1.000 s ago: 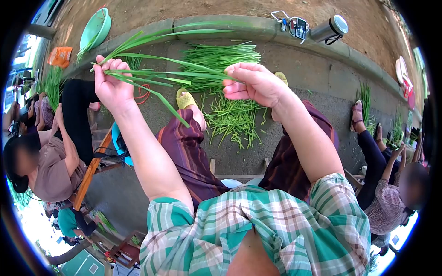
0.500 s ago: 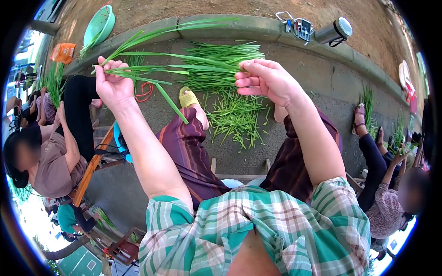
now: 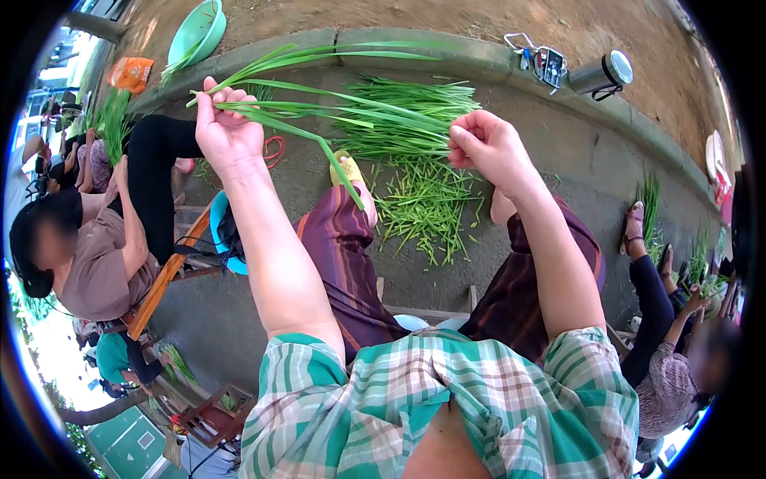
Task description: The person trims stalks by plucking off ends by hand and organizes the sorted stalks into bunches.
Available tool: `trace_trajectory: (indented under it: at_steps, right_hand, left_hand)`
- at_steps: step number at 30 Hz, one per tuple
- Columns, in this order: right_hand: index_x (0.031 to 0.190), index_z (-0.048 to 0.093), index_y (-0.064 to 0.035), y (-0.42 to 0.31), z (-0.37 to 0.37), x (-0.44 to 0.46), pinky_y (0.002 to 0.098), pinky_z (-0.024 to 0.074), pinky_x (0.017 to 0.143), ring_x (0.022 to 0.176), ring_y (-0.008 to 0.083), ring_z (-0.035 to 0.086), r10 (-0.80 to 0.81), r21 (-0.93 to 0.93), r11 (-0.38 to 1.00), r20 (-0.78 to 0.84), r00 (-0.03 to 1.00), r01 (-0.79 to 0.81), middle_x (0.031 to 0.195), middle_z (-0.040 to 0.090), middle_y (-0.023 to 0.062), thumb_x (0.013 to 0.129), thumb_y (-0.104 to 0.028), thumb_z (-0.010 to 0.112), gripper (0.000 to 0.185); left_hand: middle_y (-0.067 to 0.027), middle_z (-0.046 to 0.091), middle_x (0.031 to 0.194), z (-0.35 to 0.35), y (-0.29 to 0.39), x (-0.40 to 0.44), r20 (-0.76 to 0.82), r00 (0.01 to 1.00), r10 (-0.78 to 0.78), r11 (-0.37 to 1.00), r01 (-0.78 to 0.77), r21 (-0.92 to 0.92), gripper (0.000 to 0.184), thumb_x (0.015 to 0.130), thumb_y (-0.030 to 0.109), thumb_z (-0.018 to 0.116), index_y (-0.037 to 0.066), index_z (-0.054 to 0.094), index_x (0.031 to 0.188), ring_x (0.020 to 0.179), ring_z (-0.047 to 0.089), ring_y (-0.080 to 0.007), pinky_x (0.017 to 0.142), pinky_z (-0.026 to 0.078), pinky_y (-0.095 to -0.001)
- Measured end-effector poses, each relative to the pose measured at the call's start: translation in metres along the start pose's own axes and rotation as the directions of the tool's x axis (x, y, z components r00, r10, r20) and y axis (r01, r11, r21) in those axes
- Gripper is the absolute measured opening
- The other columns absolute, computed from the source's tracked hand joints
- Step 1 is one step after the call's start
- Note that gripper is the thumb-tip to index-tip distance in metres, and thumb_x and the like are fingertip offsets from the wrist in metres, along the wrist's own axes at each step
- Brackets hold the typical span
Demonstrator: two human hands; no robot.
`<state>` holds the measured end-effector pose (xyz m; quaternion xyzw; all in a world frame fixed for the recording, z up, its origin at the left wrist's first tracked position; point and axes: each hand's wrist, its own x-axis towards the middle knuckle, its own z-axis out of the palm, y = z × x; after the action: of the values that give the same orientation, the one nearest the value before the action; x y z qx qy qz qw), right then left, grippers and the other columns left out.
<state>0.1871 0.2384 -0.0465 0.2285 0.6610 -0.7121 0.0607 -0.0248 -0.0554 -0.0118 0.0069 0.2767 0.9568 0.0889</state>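
Note:
My left hand (image 3: pixel 230 128) is closed on the base ends of a few long green leaves (image 3: pixel 319 89), which fan out to the right. My right hand (image 3: pixel 491 148) is pinched at the tip of one of these leaves, its fingers curled in. Below and between the hands a pile of long green stalks (image 3: pixel 407 116) lies on the dark paved ground. Nearer to me is a heap of short cut green pieces (image 3: pixel 427 207), between my feet.
A concrete curb (image 3: pixel 431 57) runs across the far side, with a steel flask (image 3: pixel 598 76) and a metal case (image 3: pixel 549 67) on it. A green basin (image 3: pixel 197 33) and an orange bag (image 3: pixel 130 73) are at far left. People sit on both sides.
The view has shifted, so the scene sits further right. My right hand's fingers, looser before, are now curled in tighter at the leaf tip. My left hand keeps its hold.

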Motion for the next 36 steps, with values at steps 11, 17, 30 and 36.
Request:
trace_trajectory:
  at_steps: [11, 17, 30, 36]
  right_hand:
    - [0.105, 0.058, -0.0053, -0.001, -0.009, 0.003, 0.0282, 0.0599, 0.072, 0.081, 0.0100, 0.062, 0.155, 0.488, 0.872, -0.200, 0.967, -0.038, 0.091, 0.062, 0.0019, 0.097, -0.021, 0.059, 0.018]
    - [0.107, 0.067, -0.0013, 0.000, -0.005, 0.003, 0.0220, 0.0543, 0.068, 0.071, 0.0079, 0.063, 0.039, 0.053, 0.998, -0.043, 0.998, -0.036, 0.082, 0.066, 0.0018, 0.097, -0.025, 0.060, 0.027]
    - [0.097, 0.066, 0.0002, -0.032, 0.010, -0.010, 0.0209, 0.0503, 0.071, 0.077, 0.0052, 0.061, -0.104, 0.060, 0.994, 0.190, 0.976, 0.094, 0.084, 0.065, -0.0013, 0.093, -0.024, 0.066, 0.024]
    - [0.100, 0.066, -0.0017, -0.024, 0.011, 0.003, 0.0214, 0.0495, 0.069, 0.076, 0.0044, 0.058, -0.376, 0.027, 0.922, -0.162, 0.912, 0.385, 0.083, 0.064, -0.0038, 0.092, -0.022, 0.067, 0.022]
  left_hand:
    - [0.0015, 0.052, 0.074, 0.002, -0.003, -0.003, -0.029, 0.998, 0.064, 0.994, -0.061, 0.088, 0.029, 0.102, 0.029, 0.046, 0.005, 0.060, 0.111, 0.062, 0.042, -0.0112, 0.055, 0.035, -0.0255]
    - [0.0020, 0.052, 0.077, 0.014, -0.010, -0.009, -0.042, 0.998, 0.054, 0.985, -0.046, 0.163, 0.028, 0.102, 0.028, 0.048, 0.007, 0.057, 0.116, 0.065, 0.045, -0.0106, 0.054, 0.037, -0.0225]
    - [0.0028, 0.051, 0.080, 0.031, -0.032, -0.011, 0.006, 0.999, 0.039, 0.962, -0.039, 0.272, 0.032, 0.102, 0.030, 0.048, 0.005, 0.055, 0.122, 0.069, 0.046, -0.0080, 0.053, 0.038, -0.0208]
    - [0.0041, 0.059, 0.077, 0.049, -0.064, -0.025, 0.103, 0.983, -0.149, 0.738, 0.042, 0.674, 0.028, 0.099, 0.024, 0.055, 0.002, 0.065, 0.113, 0.061, 0.047, -0.0012, 0.050, 0.034, -0.0159]
